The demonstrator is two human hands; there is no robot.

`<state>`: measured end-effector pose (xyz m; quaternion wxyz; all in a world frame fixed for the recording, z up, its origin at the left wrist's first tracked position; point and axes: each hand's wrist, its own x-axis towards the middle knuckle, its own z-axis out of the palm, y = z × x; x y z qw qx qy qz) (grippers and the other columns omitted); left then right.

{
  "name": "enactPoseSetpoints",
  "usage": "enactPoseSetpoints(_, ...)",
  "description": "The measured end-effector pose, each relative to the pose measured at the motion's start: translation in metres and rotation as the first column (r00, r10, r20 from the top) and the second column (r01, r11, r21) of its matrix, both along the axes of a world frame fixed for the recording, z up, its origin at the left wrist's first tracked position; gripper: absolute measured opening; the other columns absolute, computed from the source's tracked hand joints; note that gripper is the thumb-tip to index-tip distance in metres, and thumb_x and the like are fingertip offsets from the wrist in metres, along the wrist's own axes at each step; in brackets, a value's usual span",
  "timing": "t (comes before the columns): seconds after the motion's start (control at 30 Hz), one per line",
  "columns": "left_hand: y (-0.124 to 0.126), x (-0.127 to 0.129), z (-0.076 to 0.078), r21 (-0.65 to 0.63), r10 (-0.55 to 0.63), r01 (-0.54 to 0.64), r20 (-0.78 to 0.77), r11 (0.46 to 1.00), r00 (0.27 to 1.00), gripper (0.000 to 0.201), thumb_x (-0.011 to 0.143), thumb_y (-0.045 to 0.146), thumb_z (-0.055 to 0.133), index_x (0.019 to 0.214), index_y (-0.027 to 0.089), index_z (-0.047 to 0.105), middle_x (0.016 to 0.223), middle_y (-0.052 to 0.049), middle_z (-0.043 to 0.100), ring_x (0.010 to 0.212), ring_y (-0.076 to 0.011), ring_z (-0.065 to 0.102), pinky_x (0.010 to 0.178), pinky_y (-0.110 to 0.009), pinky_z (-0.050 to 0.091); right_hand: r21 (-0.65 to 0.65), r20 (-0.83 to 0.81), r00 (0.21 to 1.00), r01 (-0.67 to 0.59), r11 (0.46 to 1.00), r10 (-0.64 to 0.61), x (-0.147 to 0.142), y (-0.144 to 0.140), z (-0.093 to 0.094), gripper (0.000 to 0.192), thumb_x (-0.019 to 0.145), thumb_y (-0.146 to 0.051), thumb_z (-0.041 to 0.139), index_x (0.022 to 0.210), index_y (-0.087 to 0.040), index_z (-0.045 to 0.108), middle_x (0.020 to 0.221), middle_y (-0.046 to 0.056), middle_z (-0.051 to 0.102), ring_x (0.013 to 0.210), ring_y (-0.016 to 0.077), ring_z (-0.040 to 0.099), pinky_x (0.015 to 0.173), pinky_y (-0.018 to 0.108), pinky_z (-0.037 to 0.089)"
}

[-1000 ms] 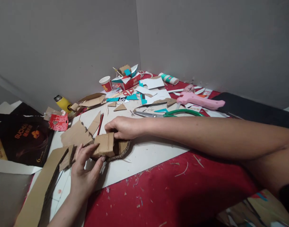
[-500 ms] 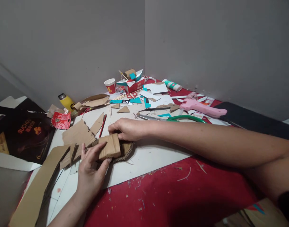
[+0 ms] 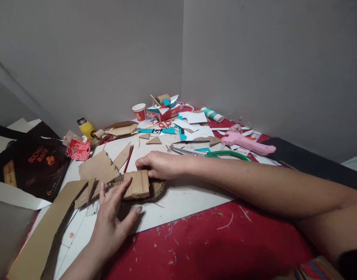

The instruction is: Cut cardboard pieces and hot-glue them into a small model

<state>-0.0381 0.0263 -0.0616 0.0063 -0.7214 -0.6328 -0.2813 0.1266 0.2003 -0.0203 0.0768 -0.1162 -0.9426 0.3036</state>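
Observation:
A small folded cardboard box (image 3: 136, 184) rests on a rounded piece of corrugated cardboard (image 3: 158, 188), whose cut edge shows at the right and front. My right hand (image 3: 159, 165) is curled round the box's far right side, with its fingertips partly hidden behind it. At the box's left end, my left hand (image 3: 112, 219) touches the top with its index finger; its fingers are spread and its thumb stands off the front side. Just behind the box lies a red and black pencil (image 3: 127, 159).
Cardboard scraps (image 3: 98, 167) and a long cardboard strip (image 3: 46, 229) lie left. Green-handled scissors (image 3: 229, 154) and a pink glue gun (image 3: 245, 142) sit right. Farther back are a paper cup (image 3: 139, 112), a yellow bottle (image 3: 87, 128) and paper offcuts (image 3: 196, 132). A black bag (image 3: 35, 163) stands far left.
My left thumb has come away from the front of the box, and the left hand has opened wider. My right hand stays at the box. The view has tilted up slightly.

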Motion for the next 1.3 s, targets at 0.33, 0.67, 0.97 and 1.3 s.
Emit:
enactPoseSetpoints(0.33, -0.010, 0.003, 0.032, -0.152, 0.230, -0.194, 0.281, 0.969, 0.932, 0.031, 0.078, 0.041, 0.065, 0.102, 0.022, 0.063, 0.059, 0.004, 0.060, 0.046, -0.0128, 0.052, 0.047, -0.025, 0.043, 0.000, -0.002, 1.000, -0.015, 1.000, 0.015, -0.002, 0.004, -0.004, 0.016, 0.074, -0.002, 0.050, 0.079, -0.017, 0.054, 0.074, -0.002, 0.057, 0.069, 0.0117, 0.049, 0.062, 0.023, 0.034)
enactPoseSetpoints(0.67, -0.002, 0.002, 0.016, -0.429, 0.419, -0.124, 0.711, 0.895, 0.565, 0.031, 0.069, 0.040, 0.073, 0.087, 0.017, 0.065, 0.054, 0.001, 0.065, 0.043, -0.0133, 0.058, 0.044, -0.023, 0.042, 0.004, 0.000, 1.000, -0.005, 1.000, 0.005, -0.002, 0.002, -0.005, 0.013, 0.074, -0.005, 0.050, 0.078, -0.017, 0.052, 0.073, -0.001, 0.055, 0.067, 0.0123, 0.046, 0.061, 0.024, 0.033)
enactPoseSetpoints(0.97, 0.002, -0.003, 0.013, -0.401, 0.283, -0.024, 0.603, 0.916, 0.746, 0.016, 0.077, 0.033, 0.065, 0.071, 0.019, 0.060, 0.049, 0.002, 0.061, 0.046, -0.0115, 0.054, 0.046, -0.021, 0.040, -0.005, 0.000, 1.000, -0.009, 1.000, 0.009, -0.002, 0.002, -0.004, 0.015, 0.074, -0.004, 0.050, 0.074, -0.018, 0.048, 0.068, -0.003, 0.050, 0.065, 0.0118, 0.045, 0.059, 0.024, 0.032)
enactPoseSetpoints(1.3, 0.003, -0.008, -0.001, -0.298, 0.131, -0.014, 0.377, 0.955, 0.917, 0.013, 0.079, 0.031, 0.064, 0.089, 0.023, 0.065, 0.064, 0.002, 0.059, 0.055, -0.0145, 0.054, 0.050, -0.026, 0.043, -0.023, -0.010, 0.999, -0.031, 0.999, 0.031, -0.001, 0.003, -0.009, 0.014, 0.075, -0.003, 0.050, 0.077, -0.017, 0.052, 0.070, -0.002, 0.053, 0.064, 0.0107, 0.047, 0.058, 0.022, 0.032)
